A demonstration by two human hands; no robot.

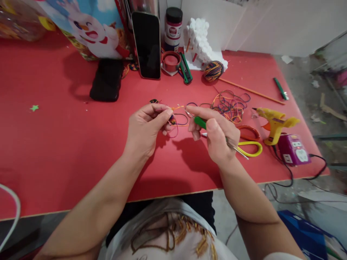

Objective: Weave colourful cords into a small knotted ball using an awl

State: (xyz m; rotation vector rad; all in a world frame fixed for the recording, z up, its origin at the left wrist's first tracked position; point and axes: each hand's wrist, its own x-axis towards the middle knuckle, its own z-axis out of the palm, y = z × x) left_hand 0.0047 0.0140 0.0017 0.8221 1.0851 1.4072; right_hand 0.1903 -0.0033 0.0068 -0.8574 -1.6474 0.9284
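Observation:
My left hand pinches a small multicoloured crochet piece between thumb and fingers, with thin yarn loops around it. In my right hand is a crochet hook with a green handle. Its metal tip points left toward the piece, apart from it. The hook's other metal end sticks out below my right palm. A short orange yarn strand stretches from the left fingertips toward the right ones. Loose multicoloured yarn lies tangled behind my right hand. Scissors with red and yellow handles lie partly hidden under that hand.
On the red table stand a phone, a paint jar and a yarn ball. A black case and a green cutter lie nearby. At right are a yellow glue gun and a purple power socket with cords.

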